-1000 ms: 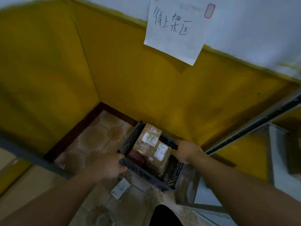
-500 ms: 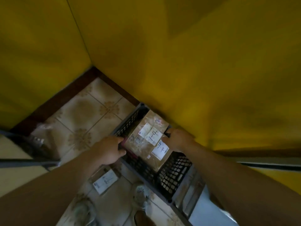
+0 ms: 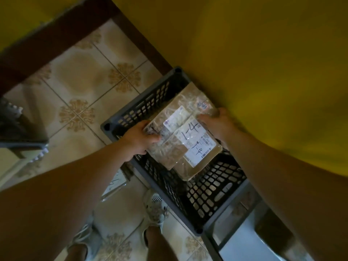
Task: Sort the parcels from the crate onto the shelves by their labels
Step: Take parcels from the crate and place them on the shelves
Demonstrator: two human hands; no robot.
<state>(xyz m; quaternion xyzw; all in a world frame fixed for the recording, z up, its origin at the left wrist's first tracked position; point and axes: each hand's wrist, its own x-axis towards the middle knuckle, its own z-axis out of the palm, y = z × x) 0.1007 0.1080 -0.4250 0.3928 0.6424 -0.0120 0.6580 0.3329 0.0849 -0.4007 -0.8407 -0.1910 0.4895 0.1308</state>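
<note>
A dark slatted plastic crate (image 3: 216, 193) stands on the tiled floor against the yellow wall. Over its far half I hold two brown taped parcels stacked together. The top parcel (image 3: 169, 146) carries a white label marked 1-4. The lower parcel (image 3: 199, 161) sticks out toward me and also shows a 1-4 label. My left hand (image 3: 138, 137) grips the stack's left edge, thumb on top. My right hand (image 3: 216, 122) grips the right far edge. The near half of the crate shows its bare mesh bottom.
A flat parcel with a white label (image 3: 115, 185) lies on the tiles left of the crate. My feet in light shoes (image 3: 156, 206) stand just before it. A grey shelf frame (image 3: 216, 245) runs at lower right, another shelf edge (image 3: 20, 144) at left.
My head has tipped down and closer to the crate. Both hands moved from the crate's rim onto the parcels and now lift the two stacked parcels.
</note>
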